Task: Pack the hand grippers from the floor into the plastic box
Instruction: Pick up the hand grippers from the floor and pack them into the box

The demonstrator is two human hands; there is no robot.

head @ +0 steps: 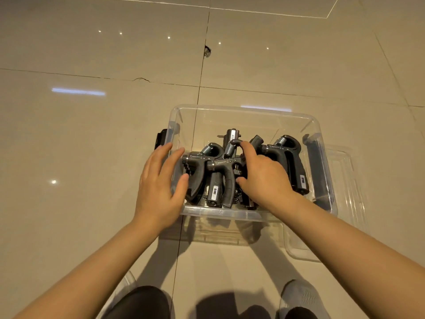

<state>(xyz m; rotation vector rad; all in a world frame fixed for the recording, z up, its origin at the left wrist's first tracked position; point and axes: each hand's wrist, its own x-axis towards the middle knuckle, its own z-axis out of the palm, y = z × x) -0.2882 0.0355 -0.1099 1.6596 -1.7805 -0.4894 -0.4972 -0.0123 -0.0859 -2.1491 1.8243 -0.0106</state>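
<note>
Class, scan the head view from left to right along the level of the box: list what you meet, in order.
Left hand → black latch on the box's left side → gripper at the box's left → right hand → gripper at the box's right → clear lid on the floor.

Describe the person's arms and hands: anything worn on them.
Both forearms are bare, with no sleeves in view. The left hand and right hand wear no gloves, and no rings, watch or bracelet show on either wrist.
</note>
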